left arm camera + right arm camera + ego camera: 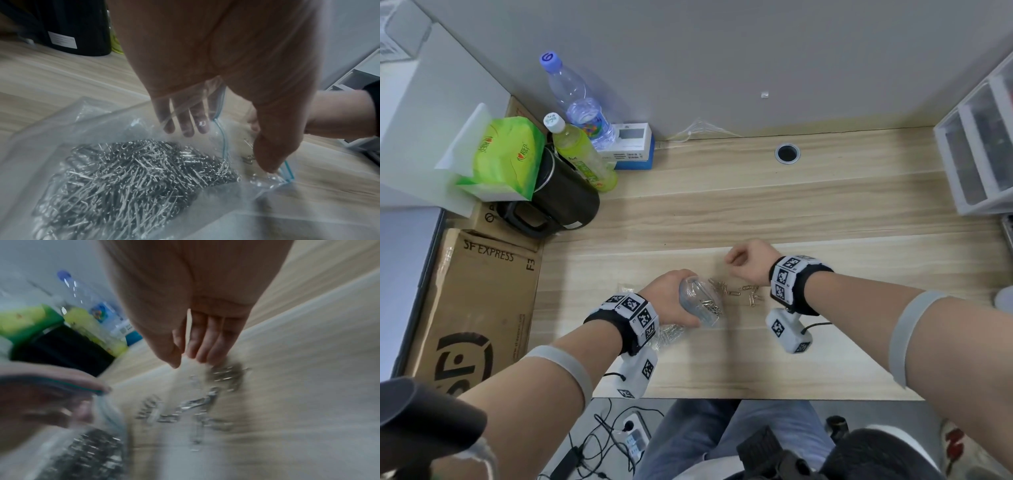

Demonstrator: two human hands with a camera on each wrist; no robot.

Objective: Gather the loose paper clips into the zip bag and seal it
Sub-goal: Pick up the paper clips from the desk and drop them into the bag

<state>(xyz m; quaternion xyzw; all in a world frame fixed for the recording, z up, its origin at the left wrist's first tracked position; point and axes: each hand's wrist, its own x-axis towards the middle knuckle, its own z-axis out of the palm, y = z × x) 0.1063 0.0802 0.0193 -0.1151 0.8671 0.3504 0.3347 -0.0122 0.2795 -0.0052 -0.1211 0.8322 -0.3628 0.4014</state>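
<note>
My left hand point(671, 299) grips the mouth of a clear zip bag point(700, 303) just above the wooden table point(825, 359). In the left wrist view its fingers point(185, 123) lie behind the plastic. Its thumb point(271, 154) presses the blue zip strip point(225, 142). The bag holds a large heap of silver paper clips point(133, 183). Several loose clips point(744, 294) lie on the table just right of the bag mouth. My right hand point(744, 262) hovers over them with fingers point(205, 344) pointing down, and I see nothing between them. The right wrist view is motion-blurred.
At the back left stand a black jug point(558, 202), a green drink bottle point(582, 161), a water bottle point(575, 99), a green tissue pack point(506, 157) and a blue-white box point(633, 147). A cardboard box point(472, 308) borders the left edge. White drawers point(983, 154) stand at the right.
</note>
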